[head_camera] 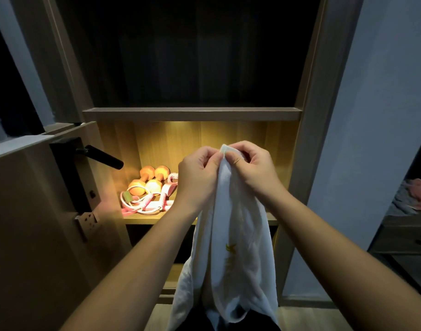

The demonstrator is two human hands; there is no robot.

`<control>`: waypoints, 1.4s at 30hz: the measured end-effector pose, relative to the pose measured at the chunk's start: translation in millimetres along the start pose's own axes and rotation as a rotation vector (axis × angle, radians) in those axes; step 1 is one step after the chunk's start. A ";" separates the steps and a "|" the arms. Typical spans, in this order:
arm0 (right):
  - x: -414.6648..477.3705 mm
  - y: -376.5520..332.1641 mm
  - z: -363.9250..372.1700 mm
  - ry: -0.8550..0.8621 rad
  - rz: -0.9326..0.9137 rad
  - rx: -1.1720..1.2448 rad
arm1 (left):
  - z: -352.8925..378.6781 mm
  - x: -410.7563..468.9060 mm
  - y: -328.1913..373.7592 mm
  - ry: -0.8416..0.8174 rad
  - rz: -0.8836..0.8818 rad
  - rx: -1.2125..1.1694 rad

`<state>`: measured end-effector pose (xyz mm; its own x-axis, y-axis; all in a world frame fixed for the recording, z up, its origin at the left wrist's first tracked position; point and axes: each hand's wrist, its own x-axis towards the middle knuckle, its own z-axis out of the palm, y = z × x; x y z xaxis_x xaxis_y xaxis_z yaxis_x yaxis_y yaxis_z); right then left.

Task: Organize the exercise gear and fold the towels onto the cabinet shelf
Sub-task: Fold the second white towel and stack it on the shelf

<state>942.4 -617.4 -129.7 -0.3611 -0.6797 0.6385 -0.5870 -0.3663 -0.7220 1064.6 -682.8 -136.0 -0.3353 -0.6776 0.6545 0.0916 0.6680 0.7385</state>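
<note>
The left hand and right hand are bare. So are the left forearm, seen from 7 o'clock, and the right forearm, seen from 4 o'clock, both uncovered to the picture's edge. The nails that show are trimmed short. At 6 o'clock, between the arms, is dark cloth, perhaps the person's clothing; too dim to tell.

Two dumbbells, one towel
</note>
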 end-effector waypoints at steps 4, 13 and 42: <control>3.8 11.4 -2.8 -0.024 0.005 -0.180 | 7.5 -10.5 -17.8 0.009 -0.057 -0.004; 35.6 12.5 -15.1 0.002 0.001 -0.282 | 32.1 -18.5 -52.9 -0.189 -0.049 0.299; 112.9 -31.7 -53.0 0.144 -0.128 -0.396 | 29.9 36.5 -53.7 -0.163 0.034 0.377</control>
<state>881.8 -648.8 -20.6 -0.3488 -0.5388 0.7669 -0.8558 -0.1506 -0.4950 1019.4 -734.2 -156.7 -0.4852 -0.6155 0.6211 -0.2347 0.7759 0.5856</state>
